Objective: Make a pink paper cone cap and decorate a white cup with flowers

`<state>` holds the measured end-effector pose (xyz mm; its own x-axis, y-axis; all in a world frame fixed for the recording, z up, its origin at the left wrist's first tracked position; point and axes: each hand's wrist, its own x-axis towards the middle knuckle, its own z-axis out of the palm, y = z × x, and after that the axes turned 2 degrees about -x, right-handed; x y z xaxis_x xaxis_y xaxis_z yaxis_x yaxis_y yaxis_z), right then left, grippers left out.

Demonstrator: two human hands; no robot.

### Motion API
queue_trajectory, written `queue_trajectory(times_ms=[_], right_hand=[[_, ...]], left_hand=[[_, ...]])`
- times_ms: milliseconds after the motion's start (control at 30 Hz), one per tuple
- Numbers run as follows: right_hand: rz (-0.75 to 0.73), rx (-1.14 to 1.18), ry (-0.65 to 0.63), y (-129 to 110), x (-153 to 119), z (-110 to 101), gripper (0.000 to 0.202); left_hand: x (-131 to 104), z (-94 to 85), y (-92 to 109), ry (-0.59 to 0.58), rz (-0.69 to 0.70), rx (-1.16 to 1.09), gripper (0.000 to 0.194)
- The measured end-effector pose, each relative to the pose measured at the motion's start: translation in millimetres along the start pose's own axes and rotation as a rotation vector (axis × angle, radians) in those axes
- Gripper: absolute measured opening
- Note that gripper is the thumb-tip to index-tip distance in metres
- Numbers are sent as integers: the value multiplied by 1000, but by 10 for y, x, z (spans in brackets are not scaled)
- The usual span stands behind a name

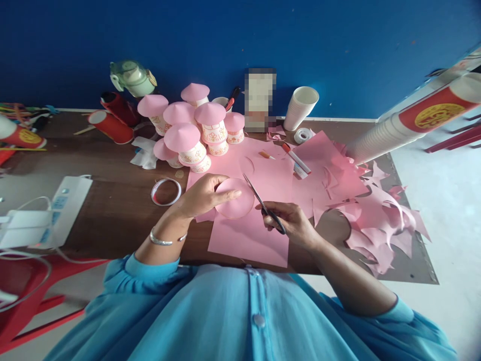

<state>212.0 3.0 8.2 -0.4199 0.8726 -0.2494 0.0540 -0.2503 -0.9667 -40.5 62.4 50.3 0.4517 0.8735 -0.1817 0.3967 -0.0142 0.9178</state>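
From where I stand, nearest is the wearer's blue shirt (pixel 221 321), its front close to the table (pixel 124 205). A pink paper sheet (pixel 251 245) lies beyond it.

Over the sheet, the left hand (pixel 205 194) grips a pink paper disc (pixel 240 206) at its left side, thumb flat on top; the fingers beneath are hidden. The right hand (pixel 291 220) is closed round the handles of the scissors (pixel 262 202). The blades slant away and leftward along the disc's right edge, tips near its far right rim. The disc therefore lies left of the right hand, with the left hand nearer to it. Whether the blades touch the paper, or how far they are spread, I cannot tell.

Left of the left hand sits a tape roll (pixel 153 194); at far right, pink offcuts (pixel 379 235) lie heaped.

Farther back: a marker (pixel 298 160), then cups with pink cone roofs (pixel 182 138), partly hiding one another. A panel (pixel 260 98) against the blue wall (pixel 195 40) is pixelated and unreadable.
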Motion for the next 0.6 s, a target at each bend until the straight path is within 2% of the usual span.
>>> queue_trajectory(times_ms=[600], right_hand=[[11, 16, -24, 7, 3, -24, 46]], left_hand=[[27, -59, 21, -43, 41, 56, 54]])
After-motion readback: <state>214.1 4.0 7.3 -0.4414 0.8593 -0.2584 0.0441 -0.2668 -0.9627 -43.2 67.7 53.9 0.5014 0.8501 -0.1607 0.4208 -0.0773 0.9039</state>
